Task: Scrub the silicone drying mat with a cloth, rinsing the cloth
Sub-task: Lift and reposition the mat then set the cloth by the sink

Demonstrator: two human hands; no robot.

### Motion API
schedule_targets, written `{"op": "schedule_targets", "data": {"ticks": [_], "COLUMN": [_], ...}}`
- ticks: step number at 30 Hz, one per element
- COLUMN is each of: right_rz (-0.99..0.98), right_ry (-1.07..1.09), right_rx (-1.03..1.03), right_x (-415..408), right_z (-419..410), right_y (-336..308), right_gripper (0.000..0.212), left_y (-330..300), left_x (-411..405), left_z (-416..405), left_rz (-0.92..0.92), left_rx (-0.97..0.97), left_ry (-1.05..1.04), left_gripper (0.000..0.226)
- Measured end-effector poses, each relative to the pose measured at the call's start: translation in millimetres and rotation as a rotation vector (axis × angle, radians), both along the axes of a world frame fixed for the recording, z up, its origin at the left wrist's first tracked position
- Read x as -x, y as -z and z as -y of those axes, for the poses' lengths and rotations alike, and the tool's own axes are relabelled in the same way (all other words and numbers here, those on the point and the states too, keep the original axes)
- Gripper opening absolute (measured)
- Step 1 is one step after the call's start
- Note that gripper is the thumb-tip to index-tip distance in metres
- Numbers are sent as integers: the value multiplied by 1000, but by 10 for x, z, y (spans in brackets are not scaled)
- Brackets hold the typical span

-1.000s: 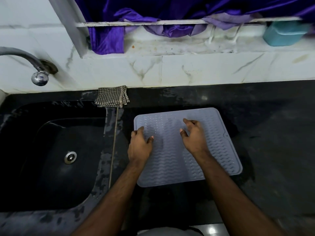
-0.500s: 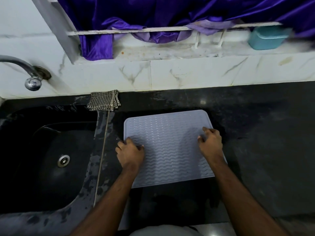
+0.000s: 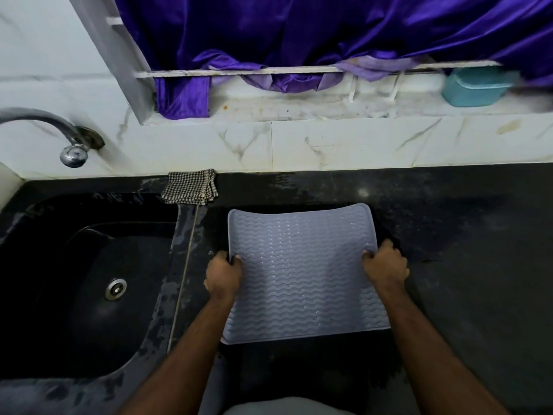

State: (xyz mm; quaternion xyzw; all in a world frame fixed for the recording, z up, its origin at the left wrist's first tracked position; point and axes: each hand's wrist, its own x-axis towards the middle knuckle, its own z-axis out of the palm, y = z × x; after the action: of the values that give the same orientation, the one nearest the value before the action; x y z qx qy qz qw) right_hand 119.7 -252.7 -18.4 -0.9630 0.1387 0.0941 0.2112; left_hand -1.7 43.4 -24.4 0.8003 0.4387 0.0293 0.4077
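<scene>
Gripping the silicone drying mat by its two side edges, the left hand and the right hand each have their fingers curled round the rim, thumbs on the ribbed top face. The mat is over the black countertop, toward its front edge and just right of the sink; its far edge bows upward (the middle of that edge dips while the corners rise), so that end is clear of the counter. Whether the near edge touches the counter I cannot tell. The checked cloth lies folded at the back edge of the countertop against the tiled wall, by the sink's rear right corner, well apart from both hands. A tap juts from the wall above the sink's back edge. A teal container stands on the window ledge, under the purple curtain.
</scene>
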Motion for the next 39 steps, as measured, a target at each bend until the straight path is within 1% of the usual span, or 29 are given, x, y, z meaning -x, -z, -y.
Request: {"op": "schedule_targets", "data": {"ticks": [2,4,6,8,12,17,21,24,26,30,33,39], "right_rz": [0,19,53,81,120,222,289,297,268,245,234,202], "right_ry": [-26,-51,-70,-85,-89,-92,-94,-91,-81,-107,-125,-68], "right_rx": [45,55,12,-35,8,-42,-102,-158,-194,-241,-297,-358], "right_x": [-31,-36,-38,-36,-50,-91,-163,-237,-307,-454,-554,-774], "right_z": [-32,-70,-94,-103,-92,-146,-262,-338,-392,-523,-636,-804], "right_y": [-15,-19,-17,-30,-74,-92,-118,-138,-139,-135,-156,-149], "right_gripper": [41,35,32,25,13,17,20,20,21,23,26,26], "left_y": [14,8,-4,-6,-9,-69,-154,-173,-171,-139,-106,-38], "left_x": [-16,-20,-20,-23,-60,-124,-223,-303,-363,-512,-611,-880], "left_z": [5,7,-13,-37,-48,-118,-286,-453,-565,-771,-936,-1126], "left_rz": [55,79,91,75,34,120,179,208,230,201,205,226], "left_rx": [-35,-66,-73,-81,-157,-229,-247,-211,-178,-90,-44,9], "left_ry": [26,47,49,58,62,24,51,64,70,27,33,58], "left_gripper": [29,23,21,18,21,21,22,25,26,28,27,23]}}
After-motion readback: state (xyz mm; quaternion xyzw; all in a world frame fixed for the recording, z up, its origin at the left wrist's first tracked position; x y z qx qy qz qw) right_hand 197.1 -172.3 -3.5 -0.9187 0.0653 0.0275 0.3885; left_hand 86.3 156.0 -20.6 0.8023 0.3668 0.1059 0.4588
